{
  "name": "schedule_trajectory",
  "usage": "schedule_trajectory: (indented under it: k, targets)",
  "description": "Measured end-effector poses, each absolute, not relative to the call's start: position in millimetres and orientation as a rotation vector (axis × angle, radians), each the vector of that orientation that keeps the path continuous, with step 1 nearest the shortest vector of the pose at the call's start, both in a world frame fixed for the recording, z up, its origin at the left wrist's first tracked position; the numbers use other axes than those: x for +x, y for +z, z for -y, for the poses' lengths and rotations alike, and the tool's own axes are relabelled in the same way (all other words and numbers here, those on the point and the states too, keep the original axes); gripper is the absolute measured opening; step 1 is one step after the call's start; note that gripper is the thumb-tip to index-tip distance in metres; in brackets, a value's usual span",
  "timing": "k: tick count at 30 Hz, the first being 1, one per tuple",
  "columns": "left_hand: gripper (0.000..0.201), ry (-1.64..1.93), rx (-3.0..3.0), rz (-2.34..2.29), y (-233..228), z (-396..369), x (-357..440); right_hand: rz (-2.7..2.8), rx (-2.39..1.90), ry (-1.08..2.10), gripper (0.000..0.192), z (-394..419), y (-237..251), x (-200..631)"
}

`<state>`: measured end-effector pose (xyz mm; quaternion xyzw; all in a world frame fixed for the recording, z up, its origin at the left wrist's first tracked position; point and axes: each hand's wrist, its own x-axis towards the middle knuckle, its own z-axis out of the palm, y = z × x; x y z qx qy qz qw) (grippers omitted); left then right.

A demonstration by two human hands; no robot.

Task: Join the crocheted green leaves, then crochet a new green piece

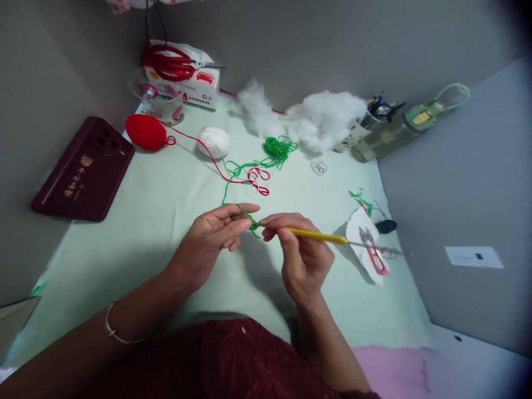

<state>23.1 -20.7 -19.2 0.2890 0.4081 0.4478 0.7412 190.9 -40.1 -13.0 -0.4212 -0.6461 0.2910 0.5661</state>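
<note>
Person seated at a pale green table, working 2 hands close together just above it.

Left hand: fingers curled, pinching the green yarn between thumb and fingertips; index finger stretched out with the strand running over it. The yarn trails up the table to a loose green tangle near the white stuffing.

Right hand: closed around a yellow crochet hook, held pencil-fashion, tip meeting the small green stitch right at the left fingertips. Hook end itself is too small to make out.

Nearby: red yarn piece with its strand looping to a red-and-white coil; white ball; thread snips on a scrap of white paper at right; dark red phone at left; large red scissors on a box at the back; bottle lying against the wall.

Judgement: the stitch looks tiny, so steady tension over that left index finger matters most. Keep the pinch right beside the loop so it cannot twist, and turn the hook downward when drawing through. The slack feeding from the tangle could snag; worth loosening.
</note>
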Motion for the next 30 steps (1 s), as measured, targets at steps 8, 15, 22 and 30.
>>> schedule_trajectory:
  k: [8, 15, 22, 30]
  targets:
    - [0.042, 0.981, 0.611, -0.851, -21.2, 19.7, 24.5, 2.065, -1.003, 0.031, 0.042, 46.0, -24.0, 190.4]
    - [0.032, 0.926, 0.482, -0.756, -19.0, 18.0, 23.5, 1.480, -1.043, 0.586, 0.019, 40.1, -14.3, 189.2]
    - [0.038, 0.912, 0.618, -0.748, -20.9, 24.2, 26.9, 1.327, -1.061, 0.910, 0.014, 36.0, -13.1, 183.8]
    - [0.037, 0.903, 0.606, -0.780, -20.3, 21.9, 24.9, 1.139, -0.980, 1.095, 0.013, 37.4, -16.6, 186.5]
